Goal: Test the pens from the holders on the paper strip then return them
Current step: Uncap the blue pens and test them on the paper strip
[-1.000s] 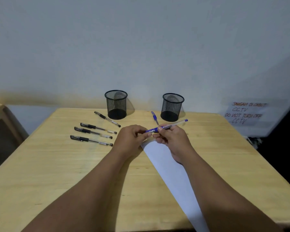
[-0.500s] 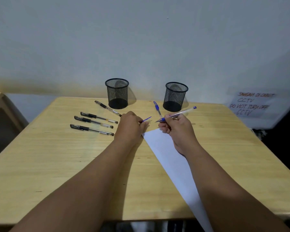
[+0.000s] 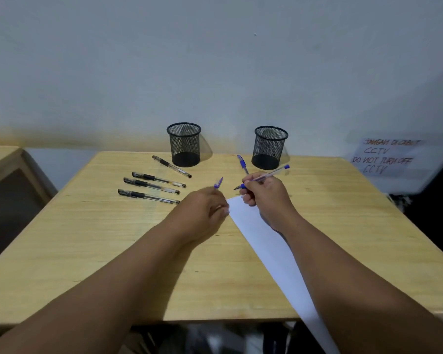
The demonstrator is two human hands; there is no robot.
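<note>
The uncapped blue pen (image 3: 262, 177) sits pinched in the right hand (image 3: 265, 194), tip just above the far end of the paper strip (image 3: 271, 247). The left hand (image 3: 205, 208), beside it, grips the blue cap (image 3: 218, 182); black pens (image 3: 151, 186) lie beyond.

Single head-worn wide-angle view, facing forward and down across wooden table (image 3: 113, 251) toward pale wall (image 3: 215, 60); near edge and both forearms close below, far edge distant.

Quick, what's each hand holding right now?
Left hand: closed grip on the blue pen cap.
Right hand: closed grip on the uncapped blue pen, tip above the paper strip.
</note>
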